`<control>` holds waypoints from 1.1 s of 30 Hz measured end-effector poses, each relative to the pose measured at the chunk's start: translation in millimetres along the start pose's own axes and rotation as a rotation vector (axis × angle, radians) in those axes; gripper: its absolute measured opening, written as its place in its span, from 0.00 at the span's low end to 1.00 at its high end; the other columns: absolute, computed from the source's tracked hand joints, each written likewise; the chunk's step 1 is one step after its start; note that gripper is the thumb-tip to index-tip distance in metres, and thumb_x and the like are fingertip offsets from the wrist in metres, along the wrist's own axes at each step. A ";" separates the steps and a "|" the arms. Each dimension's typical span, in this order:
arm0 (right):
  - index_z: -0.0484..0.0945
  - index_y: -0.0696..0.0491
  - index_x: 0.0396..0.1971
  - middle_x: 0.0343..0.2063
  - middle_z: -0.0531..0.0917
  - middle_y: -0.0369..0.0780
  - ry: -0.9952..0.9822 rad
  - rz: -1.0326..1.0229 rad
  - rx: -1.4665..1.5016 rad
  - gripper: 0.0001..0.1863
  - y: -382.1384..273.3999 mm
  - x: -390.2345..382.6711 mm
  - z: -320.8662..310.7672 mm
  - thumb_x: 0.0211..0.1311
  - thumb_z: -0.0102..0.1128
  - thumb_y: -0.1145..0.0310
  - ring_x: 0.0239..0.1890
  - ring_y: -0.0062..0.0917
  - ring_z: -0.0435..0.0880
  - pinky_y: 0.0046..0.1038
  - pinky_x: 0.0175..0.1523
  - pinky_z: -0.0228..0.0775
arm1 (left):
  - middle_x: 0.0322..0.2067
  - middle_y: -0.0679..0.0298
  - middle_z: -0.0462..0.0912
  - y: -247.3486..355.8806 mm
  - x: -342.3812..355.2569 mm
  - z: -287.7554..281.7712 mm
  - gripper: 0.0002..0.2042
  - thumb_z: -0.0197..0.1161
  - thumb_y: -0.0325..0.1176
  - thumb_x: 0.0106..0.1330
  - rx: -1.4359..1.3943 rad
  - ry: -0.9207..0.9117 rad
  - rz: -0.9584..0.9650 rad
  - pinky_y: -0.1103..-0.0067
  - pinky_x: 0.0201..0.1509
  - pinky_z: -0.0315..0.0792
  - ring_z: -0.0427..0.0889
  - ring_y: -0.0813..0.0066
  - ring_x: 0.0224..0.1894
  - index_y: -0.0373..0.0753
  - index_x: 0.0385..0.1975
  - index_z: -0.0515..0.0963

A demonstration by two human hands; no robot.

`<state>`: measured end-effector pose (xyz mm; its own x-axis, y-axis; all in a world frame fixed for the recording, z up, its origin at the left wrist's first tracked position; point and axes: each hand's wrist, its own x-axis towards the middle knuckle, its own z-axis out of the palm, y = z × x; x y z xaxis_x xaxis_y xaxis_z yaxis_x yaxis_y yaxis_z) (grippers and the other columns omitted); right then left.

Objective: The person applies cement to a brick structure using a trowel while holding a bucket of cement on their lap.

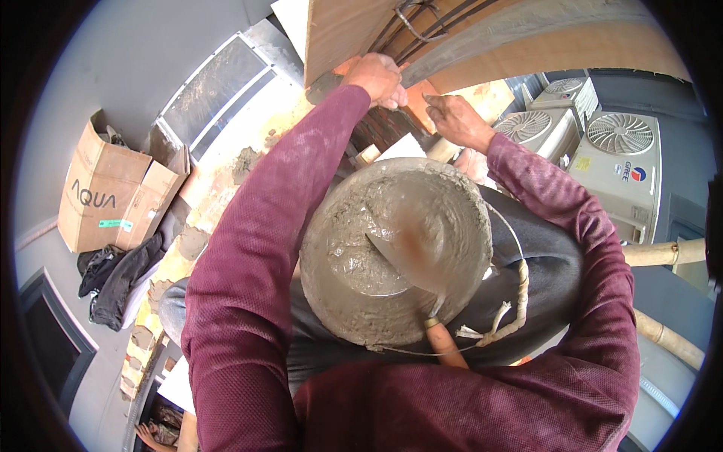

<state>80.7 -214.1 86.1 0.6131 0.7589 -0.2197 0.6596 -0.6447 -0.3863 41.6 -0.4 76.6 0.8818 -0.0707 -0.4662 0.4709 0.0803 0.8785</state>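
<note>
My left hand [380, 75] is curled over the top end of an orange brick [419, 103], just under a slanted wooden board [343, 34]. From the right, my right hand [456, 117] holds the same brick with its fingertips on the brick's edge. Dark red brickwork [380, 128] lies below both hands. Between my arms a round bucket [324, 248], smeared grey, holds wet mortar. A trowel [410, 245] lies in the mortar with its orange handle [444, 343] pointing toward me. No hand touches the trowel.
A thin wire bail with a rag-wrapped grip [520, 290] hangs off the bucket's right side. An open cardboard box [102, 196] and dark clothes [117, 279] lie at left. Air-conditioner units [614, 162] and bamboo poles [663, 252] stand at right. Another person's hand [151, 435] shows at bottom left.
</note>
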 end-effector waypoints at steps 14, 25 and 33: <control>0.72 0.64 0.34 0.24 0.77 0.58 -0.019 0.029 0.124 0.11 -7.0 0.6 8.6 0.62 0.47 0.70 0.32 0.52 0.78 0.45 0.38 0.69 | 0.28 0.40 0.80 -31.1 -2.7 33.2 0.08 0.58 0.28 0.57 0.899 0.346 0.426 0.61 0.41 0.75 0.82 0.44 0.34 0.29 0.29 0.79; 0.64 0.67 0.54 0.27 0.80 0.57 -0.130 0.173 0.238 0.22 -16.2 -9.1 12.4 0.63 0.46 0.68 0.33 0.46 0.82 0.40 0.42 0.74 | 0.38 0.64 0.77 -46.9 14.0 57.2 0.07 0.48 0.31 0.72 -0.356 -0.017 -0.119 0.75 0.33 0.75 0.79 0.76 0.39 0.38 0.43 0.71; 0.65 0.67 0.47 0.31 0.81 0.55 -0.313 0.089 0.027 0.24 -20.2 -2.9 11.9 0.66 0.47 0.58 0.36 0.52 0.80 0.44 0.44 0.71 | 0.44 0.65 0.76 -51.4 5.2 57.7 0.10 0.50 0.32 0.72 -0.578 -0.027 -0.210 0.78 0.42 0.73 0.76 0.76 0.40 0.38 0.49 0.70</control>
<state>60.4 -202.2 84.0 0.5017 0.6936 -0.5169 0.5948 -0.7105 -0.3760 20.6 -62.2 35.0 0.7715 -0.1680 -0.6137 0.5783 0.5873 0.5662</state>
